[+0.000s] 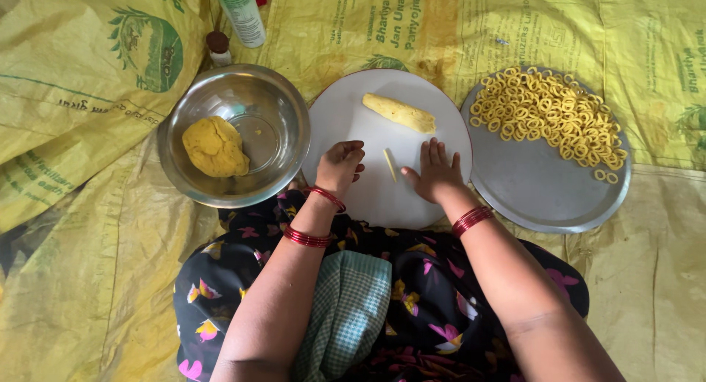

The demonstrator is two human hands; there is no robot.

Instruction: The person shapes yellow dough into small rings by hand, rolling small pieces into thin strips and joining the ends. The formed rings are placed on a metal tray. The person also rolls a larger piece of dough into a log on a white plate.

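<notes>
Yellow printed sacks are spread over the floor; a thin dough strip (389, 164) is being rolled on the white board (346, 117); the right hand (437, 170) is laid flat, fingers spread, just beside it; the left hand (340, 164) is loosely curled, holding nothing visible; a dough log (399, 113) lies near the far edge; ring shaping seems due, needing a light pinch.

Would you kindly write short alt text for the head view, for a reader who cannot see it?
Seen from above, a seated person's right hand lies flat and left hand curls on a white round board, a thin dough strip between them. A dough log, a steel bowl of dough and a tray of dough rings surround them.
</notes>
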